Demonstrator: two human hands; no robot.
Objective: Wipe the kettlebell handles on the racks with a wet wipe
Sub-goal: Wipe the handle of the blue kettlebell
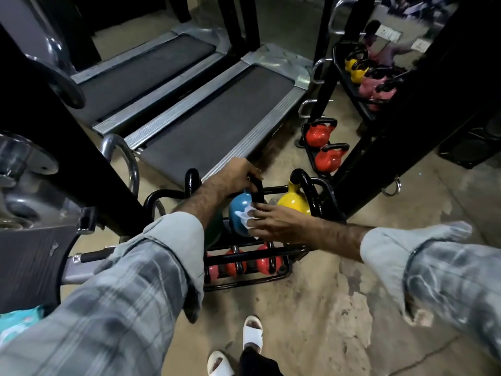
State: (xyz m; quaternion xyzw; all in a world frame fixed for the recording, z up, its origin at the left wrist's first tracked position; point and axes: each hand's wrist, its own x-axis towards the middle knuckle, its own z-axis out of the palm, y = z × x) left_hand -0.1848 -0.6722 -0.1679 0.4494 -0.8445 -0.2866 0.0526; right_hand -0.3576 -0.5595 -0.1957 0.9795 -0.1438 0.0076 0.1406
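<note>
One blue kettlebell (240, 213) sits on the top tier of a low black rack (271, 278) on the floor, and both hands are on it. The left hand (238, 176) curls over the top of its black handle (257, 192) and grips it. The right hand (276, 222) pinches a white wet wipe (245, 217) between fingertips and thumb, pressing it to the lower part of that handle, right against the blue body. Just beside it on the same tier stands a yellow kettlebell (294, 203), and on the other side a dark green one (214, 229), mostly hidden behind the left forearm. The tier below holds three red kettlebells (264, 263) in a row. A second rack (311, 147), farther off by a black post, carries two red kettlebells (318, 135), one behind the other. Two treadmills (217, 118) lie beyond. At the lower left edge there is a pale teal packet (19, 321); its printing is too blurred to read.
</note>
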